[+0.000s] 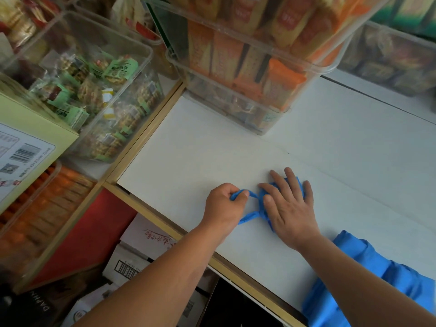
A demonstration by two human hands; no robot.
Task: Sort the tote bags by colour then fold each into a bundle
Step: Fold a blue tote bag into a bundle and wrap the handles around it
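A small folded blue tote bag (264, 197) lies on the white counter (188, 149), mostly hidden under my right hand (289, 208), which presses flat on it with spread fingers. Its blue handle loop (249, 215) sticks out to the left. My left hand (224, 204) pinches that loop with curled fingers. A pile of loose blue tote bags (368, 279) lies at the counter's near right edge, partly under my right forearm.
A clear tub of orange snack packs (247, 67) stands at the back of the counter. Clear bins of wrapped snacks (99, 86) sit to the left beyond the wooden counter edge (146, 131). Cardboard boxes (141, 251) lie below on the floor.
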